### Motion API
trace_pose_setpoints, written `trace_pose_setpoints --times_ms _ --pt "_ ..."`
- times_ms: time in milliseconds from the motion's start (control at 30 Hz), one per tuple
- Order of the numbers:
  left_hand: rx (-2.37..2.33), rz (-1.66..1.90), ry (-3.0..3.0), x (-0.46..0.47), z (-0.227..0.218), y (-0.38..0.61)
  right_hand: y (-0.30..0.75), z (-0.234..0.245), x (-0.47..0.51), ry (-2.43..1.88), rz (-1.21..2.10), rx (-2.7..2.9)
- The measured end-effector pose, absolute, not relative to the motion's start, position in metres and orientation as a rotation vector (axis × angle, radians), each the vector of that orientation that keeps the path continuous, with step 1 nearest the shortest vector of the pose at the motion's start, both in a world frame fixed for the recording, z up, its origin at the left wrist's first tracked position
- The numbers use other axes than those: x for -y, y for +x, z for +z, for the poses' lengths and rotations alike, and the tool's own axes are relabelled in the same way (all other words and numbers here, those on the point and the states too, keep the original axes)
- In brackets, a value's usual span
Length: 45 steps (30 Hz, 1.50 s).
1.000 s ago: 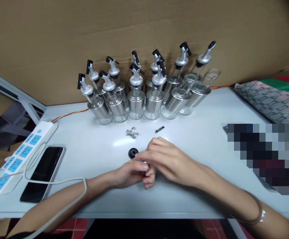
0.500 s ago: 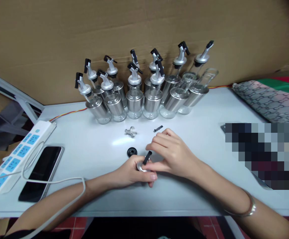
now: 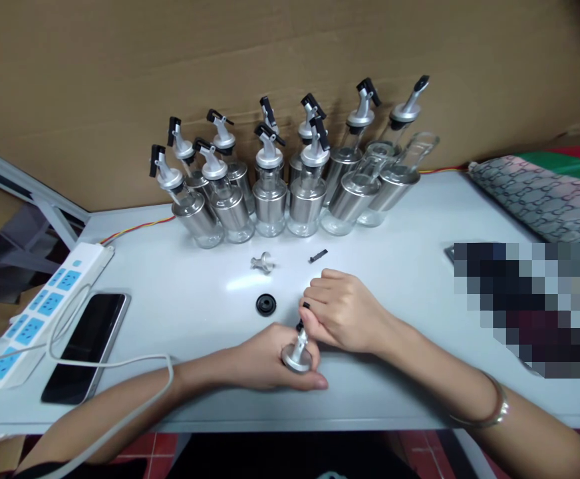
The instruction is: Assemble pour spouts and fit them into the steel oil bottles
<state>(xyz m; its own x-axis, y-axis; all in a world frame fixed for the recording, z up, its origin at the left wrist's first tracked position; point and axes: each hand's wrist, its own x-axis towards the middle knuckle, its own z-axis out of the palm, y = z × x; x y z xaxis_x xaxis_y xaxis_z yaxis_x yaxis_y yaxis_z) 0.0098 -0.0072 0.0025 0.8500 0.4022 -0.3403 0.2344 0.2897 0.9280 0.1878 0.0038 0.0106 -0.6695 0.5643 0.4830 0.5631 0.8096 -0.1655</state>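
Note:
My left hand (image 3: 270, 356) is closed around a silver bottle pourer (image 3: 297, 356), whose spout points up and away from me. At the top of that spout, my right hand (image 3: 342, 313) pinches a small black flip lever (image 3: 306, 307) between thumb and curled fingers. Just beyond my left hand lies a round black stopper (image 3: 266, 305). Farther back, a second silver pourer top (image 3: 263, 262) rests on its side, and a loose black lever (image 3: 318, 255) lies to its right. My fingers hide the underside of the held pourer.
Several glass oil bottles with steel sleeves (image 3: 270, 199) stand along the cardboard wall (image 3: 290, 46). On the left are a power strip (image 3: 35, 309), a phone (image 3: 85, 346) and a white cable (image 3: 120, 364) crossing my left forearm. A patterned bag (image 3: 524, 193) sits at the right.
My left hand has tipped the pourer and shifted slightly toward me. My right hand's fingers, spread before, have curled in and now pinch the black lever on it.

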Motion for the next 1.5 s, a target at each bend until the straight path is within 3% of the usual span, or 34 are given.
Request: trace_pose_setpoints --times_ms 200,433,533,967,1233,1500 --pt "-0.63 0.156 1.255 0.005 0.003 0.009 0.19 0.016 -0.005 -1.056 0.087 2.341" --pt "-0.651 0.154 1.178 0.006 0.004 0.011 0.231 0.021 -0.031 -1.788 0.295 2.182" --pt "-0.648 0.162 1.186 0.005 0.003 0.011 0.244 0.012 -0.041 -1.912 0.421 2.21" --pt "-0.663 0.18 1.173 0.007 0.004 0.011 0.241 0.012 -0.04 -1.988 0.378 2.308" --pt "-0.655 0.174 1.163 0.007 0.003 0.011 0.249 -0.001 -0.047 -1.465 0.369 2.345" --pt "-0.651 0.174 1.147 0.007 0.003 0.01 0.244 -0.005 -0.049 -1.465 0.327 2.371"
